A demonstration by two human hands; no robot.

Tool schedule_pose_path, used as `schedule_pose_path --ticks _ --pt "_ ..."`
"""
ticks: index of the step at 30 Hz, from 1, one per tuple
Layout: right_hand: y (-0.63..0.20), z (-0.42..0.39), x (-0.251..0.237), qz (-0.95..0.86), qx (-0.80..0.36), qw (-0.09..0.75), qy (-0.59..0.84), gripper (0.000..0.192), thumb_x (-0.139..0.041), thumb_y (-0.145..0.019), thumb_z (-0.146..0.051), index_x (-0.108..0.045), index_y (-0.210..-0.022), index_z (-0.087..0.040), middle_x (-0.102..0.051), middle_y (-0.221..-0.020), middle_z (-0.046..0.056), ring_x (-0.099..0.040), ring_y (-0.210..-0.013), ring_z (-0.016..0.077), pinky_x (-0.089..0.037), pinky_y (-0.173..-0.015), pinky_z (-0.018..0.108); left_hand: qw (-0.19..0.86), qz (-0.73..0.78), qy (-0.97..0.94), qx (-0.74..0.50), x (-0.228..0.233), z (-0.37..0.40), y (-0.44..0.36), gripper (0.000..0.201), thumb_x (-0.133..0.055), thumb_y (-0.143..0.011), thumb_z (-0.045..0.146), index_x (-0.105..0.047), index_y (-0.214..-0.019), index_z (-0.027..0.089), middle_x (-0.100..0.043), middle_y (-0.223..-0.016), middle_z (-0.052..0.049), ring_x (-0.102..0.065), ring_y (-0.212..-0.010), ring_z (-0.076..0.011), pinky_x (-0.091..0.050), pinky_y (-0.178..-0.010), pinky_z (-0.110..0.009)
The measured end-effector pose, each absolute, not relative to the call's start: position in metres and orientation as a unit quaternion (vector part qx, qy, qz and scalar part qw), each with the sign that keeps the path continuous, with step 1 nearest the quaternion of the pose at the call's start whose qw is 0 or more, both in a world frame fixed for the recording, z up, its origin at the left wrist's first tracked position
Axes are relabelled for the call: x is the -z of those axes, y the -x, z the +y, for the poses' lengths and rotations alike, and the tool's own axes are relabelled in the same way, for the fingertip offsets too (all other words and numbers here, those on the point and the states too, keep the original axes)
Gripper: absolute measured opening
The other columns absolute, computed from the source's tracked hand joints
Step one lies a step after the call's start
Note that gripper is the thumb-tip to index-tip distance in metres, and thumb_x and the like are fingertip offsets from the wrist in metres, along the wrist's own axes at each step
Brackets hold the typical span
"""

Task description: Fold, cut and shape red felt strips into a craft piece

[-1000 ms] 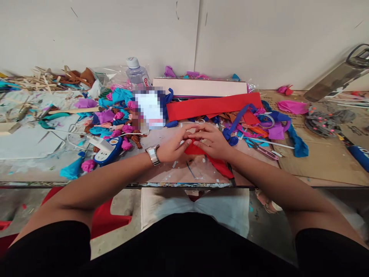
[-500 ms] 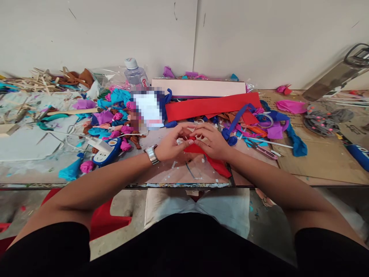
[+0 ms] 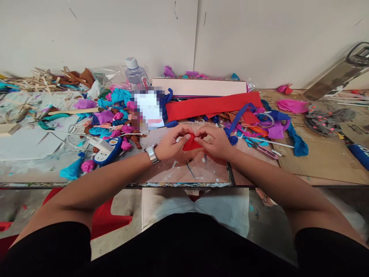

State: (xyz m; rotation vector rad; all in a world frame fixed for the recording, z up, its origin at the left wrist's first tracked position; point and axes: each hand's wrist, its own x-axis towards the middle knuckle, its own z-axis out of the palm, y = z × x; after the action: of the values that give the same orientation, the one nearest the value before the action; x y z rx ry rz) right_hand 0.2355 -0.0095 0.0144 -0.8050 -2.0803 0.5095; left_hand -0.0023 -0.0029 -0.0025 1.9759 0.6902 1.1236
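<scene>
Between my two hands is a piece of red crepe paper, gathered at its top edge and spread out below. My left hand, with a metal watch on its wrist, pinches it between thumb and forefinger. From the other side my right hand grips the paper in the same way, its fingertips close to the left ones. The fingers partly hide the paper's upper part. Just beyond the hands a long folded red crepe strip lies over coloured scraps.
A blue-and-white power strip, crumpled paper flowers and a bottle stand or lie to the left. On the right are a pink-handled cutter, a white stick and cardboard. The table's front edge runs below my forearms.
The red paper's long tail, which lay across the table toward the lower right, no longer shows there. The paper now spreads between my hands, and the fingers have shifted their grip.
</scene>
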Motion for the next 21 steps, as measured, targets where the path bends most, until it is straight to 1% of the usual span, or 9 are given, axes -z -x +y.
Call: schedule_pose_path --ticks 4,8,10,12,13,15,18,21 --pt "-0.235 -0.009 -0.014 -0.83 -0.191 0.415 0.32 0.034 -0.066 -0.104 -0.055 -0.071 -0.092 -0.023 -0.076 -0.089 0.005 -0.068 -0.081 0.0216 -0.053 -0.079 0.038 0.364 0.264 -0.78 -0.435 0.002 -0.002 0.003 0.033 -0.058 -0.109 0.05 -0.067 -0.118 0.019 -0.073 -0.106 -0.008 -0.067 -0.091 -0.0173 -0.055 -0.085 -0.032" --pt "-0.236 -0.009 -0.012 -0.823 -0.192 0.421 0.329 0.036 -0.069 -0.102 -0.057 -0.071 -0.092 -0.023 -0.074 -0.086 0.004 -0.066 -0.079 0.0208 -0.053 -0.077 0.037 0.362 0.257 -0.786 -0.43 0.002 -0.003 0.003 0.032 -0.059 -0.11 0.048 -0.069 -0.118 0.02 -0.074 -0.109 -0.009 -0.07 -0.098 -0.0192 -0.055 -0.09 -0.034" --pt "-0.236 -0.009 -0.011 -0.819 -0.203 0.425 0.327 0.034 -0.071 -0.101 -0.057 -0.071 -0.101 -0.023 -0.074 -0.092 0.005 -0.066 -0.079 0.0204 -0.054 -0.076 0.037 0.393 0.233 -0.778 -0.432 0.004 -0.003 0.003 0.03 -0.059 -0.11 0.046 -0.065 -0.126 0.021 -0.075 -0.119 -0.011 -0.072 -0.106 -0.0205 -0.056 -0.094 -0.036" --pt "-0.236 -0.008 -0.009 -0.822 -0.21 0.426 0.313 0.033 -0.071 -0.102 -0.055 -0.072 -0.115 -0.024 -0.075 -0.1 0.006 -0.066 -0.081 0.0203 -0.056 -0.077 0.037 0.434 0.205 -0.764 -0.433 0.006 -0.004 0.002 0.032 -0.059 -0.111 0.043 -0.057 -0.137 0.025 -0.074 -0.129 -0.012 -0.073 -0.115 -0.0215 -0.057 -0.099 -0.037" --pt "-0.236 -0.008 -0.008 -0.828 -0.208 0.423 0.304 0.033 -0.07 -0.103 -0.053 -0.072 -0.122 -0.025 -0.075 -0.106 0.006 -0.067 -0.084 0.0208 -0.057 -0.078 0.038 0.449 0.196 -0.757 -0.433 0.007 -0.004 0.001 0.035 -0.059 -0.111 0.042 -0.054 -0.141 0.026 -0.074 -0.132 -0.012 -0.073 -0.118 -0.0216 -0.057 -0.1 -0.037" --pt "-0.236 -0.007 -0.006 -0.842 -0.191 0.416 0.286 0.032 -0.065 -0.107 -0.049 -0.072 -0.13 -0.028 -0.074 -0.117 0.008 -0.069 -0.096 0.0232 -0.059 -0.086 0.041 0.464 0.193 -0.749 -0.432 0.009 -0.004 0.001 0.038 -0.06 -0.111 0.041 -0.05 -0.145 0.028 -0.075 -0.13 -0.011 -0.074 -0.118 -0.0208 -0.057 -0.099 -0.036" --pt "-0.236 -0.004 -0.002 -0.855 -0.161 0.417 0.263 0.03 -0.058 -0.11 -0.045 -0.075 -0.13 -0.03 -0.07 -0.124 0.01 -0.067 -0.114 0.0265 -0.059 -0.098 0.046 0.479 0.202 -0.739 -0.428 0.009 -0.004 0.001 0.041 -0.06 -0.11 0.043 -0.049 -0.146 0.028 -0.077 -0.121 -0.01 -0.075 -0.108 -0.0195 -0.058 -0.092 -0.034" --pt "-0.237 -0.002 -0.001 -0.856 -0.152 0.419 0.261 0.029 -0.057 -0.111 -0.045 -0.074 -0.127 -0.028 -0.069 -0.123 0.011 -0.067 -0.116 0.027 -0.059 -0.099 0.047 0.492 0.212 -0.733 -0.42 0.009 -0.004 0.001 0.044 -0.064 -0.108 0.046 -0.051 -0.147 0.028 -0.076 -0.123 -0.011 -0.075 -0.111 -0.0207 -0.058 -0.093 -0.035"
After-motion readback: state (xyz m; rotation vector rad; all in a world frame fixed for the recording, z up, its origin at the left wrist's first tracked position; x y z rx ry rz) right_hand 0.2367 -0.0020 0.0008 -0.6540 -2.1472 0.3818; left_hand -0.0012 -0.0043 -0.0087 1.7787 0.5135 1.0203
